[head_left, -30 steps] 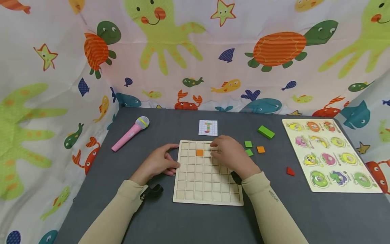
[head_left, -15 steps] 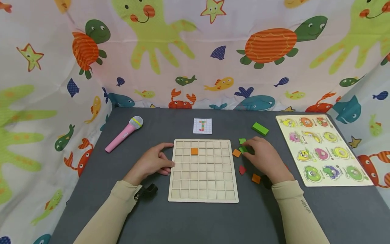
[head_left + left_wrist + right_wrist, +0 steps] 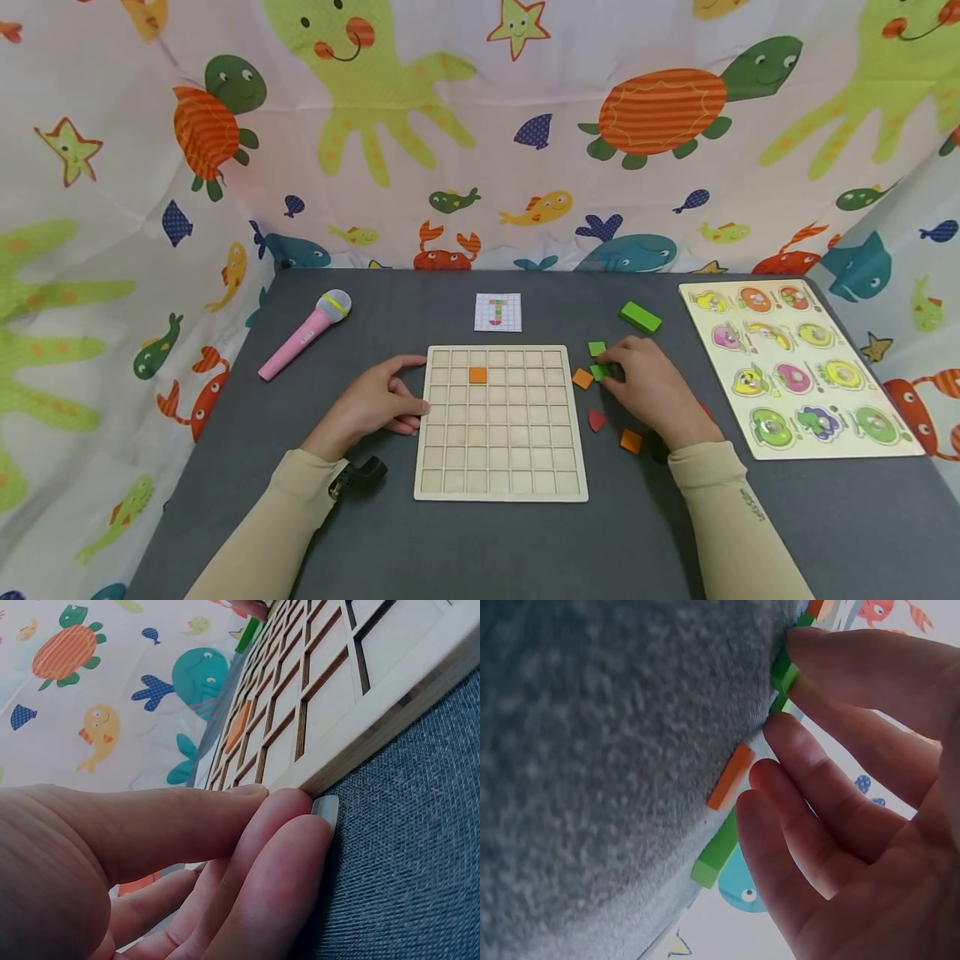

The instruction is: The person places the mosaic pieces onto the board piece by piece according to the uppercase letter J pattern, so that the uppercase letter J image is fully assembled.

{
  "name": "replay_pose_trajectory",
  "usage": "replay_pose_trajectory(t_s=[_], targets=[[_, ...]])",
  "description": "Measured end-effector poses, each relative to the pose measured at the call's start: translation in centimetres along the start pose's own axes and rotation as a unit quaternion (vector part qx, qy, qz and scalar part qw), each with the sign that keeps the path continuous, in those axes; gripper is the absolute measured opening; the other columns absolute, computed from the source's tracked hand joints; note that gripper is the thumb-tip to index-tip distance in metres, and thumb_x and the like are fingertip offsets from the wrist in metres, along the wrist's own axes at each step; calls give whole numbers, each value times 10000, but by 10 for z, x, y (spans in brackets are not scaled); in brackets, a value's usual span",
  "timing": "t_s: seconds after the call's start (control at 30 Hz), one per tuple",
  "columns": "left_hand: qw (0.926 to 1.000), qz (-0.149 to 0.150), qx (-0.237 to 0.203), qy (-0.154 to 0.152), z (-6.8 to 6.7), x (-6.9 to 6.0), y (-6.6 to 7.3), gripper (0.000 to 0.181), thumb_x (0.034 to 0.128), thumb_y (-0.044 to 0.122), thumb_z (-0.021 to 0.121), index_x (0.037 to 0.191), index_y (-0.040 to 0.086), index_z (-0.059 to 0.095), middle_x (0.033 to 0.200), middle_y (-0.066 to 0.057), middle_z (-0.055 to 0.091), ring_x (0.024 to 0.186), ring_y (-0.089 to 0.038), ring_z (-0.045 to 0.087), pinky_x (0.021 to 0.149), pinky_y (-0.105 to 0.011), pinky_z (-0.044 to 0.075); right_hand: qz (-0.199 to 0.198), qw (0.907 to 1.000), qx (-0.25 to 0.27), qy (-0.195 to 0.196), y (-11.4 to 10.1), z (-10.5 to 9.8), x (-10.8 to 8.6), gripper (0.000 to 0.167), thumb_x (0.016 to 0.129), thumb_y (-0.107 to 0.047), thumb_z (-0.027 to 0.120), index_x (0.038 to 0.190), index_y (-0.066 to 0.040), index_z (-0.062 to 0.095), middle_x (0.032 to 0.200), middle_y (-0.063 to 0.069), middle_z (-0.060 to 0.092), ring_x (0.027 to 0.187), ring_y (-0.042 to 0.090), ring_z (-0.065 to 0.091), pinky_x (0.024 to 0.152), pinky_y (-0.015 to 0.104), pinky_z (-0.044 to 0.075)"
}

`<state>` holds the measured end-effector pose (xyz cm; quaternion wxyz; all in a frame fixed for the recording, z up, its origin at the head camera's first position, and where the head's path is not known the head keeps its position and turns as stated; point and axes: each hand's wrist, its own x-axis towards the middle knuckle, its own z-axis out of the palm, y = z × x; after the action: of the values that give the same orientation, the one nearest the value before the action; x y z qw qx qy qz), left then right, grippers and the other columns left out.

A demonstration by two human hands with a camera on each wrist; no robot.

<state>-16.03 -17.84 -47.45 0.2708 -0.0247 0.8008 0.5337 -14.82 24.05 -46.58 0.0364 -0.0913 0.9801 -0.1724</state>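
Observation:
A square wooden grid board (image 3: 501,423) lies in the middle of the table, with one orange tile (image 3: 477,375) in an upper cell. At its left edge, my left hand (image 3: 375,404) holds the rim between thumb and fingers; the left wrist view shows the fingertips (image 3: 289,806) against the rim. To the right of the board, my right hand (image 3: 652,383) pinches a green tile (image 3: 599,372) between thumb and forefinger. In the right wrist view that green tile (image 3: 784,671) is partly covered by the thumb, while the other fingers are loosely bent.
Near the right hand lie another green tile (image 3: 596,348), orange tiles (image 3: 582,378) and a red piece (image 3: 596,421). A green block (image 3: 641,317) lies behind. A pattern card (image 3: 498,312), pink microphone (image 3: 306,335) and fruit puzzle board (image 3: 798,367) stand around the grid board.
My right hand has left the grid board's upper right and moved right to the green tiles, uncovering the board. My left hand stays at the board's left edge. The head view has shifted slightly.

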Motion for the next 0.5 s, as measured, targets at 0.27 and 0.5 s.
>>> replay_pose_trajectory(t_s=[0.27,0.5], targets=[[10000,42,5,-11,0,2,-3,834,885,118,900,1602,202,483,913,-166,729,684,-214,775,673,-378,696,-104,9999,-64,13,3,-2,-1,276,961,-97,813,1224,-18,788,1193,194,685,1171,409,583,1063,603,547],[10000,62,37,9,0,3,-3,831,884,127,902,1600,205,486,914,-167,726,686,-218,776,672,-381,696,5,10000,-15,-38,5,-6,-3,271,978,-117,805,1228,-15,785,1214,191,700,1196,400,578,1082,604,546]])
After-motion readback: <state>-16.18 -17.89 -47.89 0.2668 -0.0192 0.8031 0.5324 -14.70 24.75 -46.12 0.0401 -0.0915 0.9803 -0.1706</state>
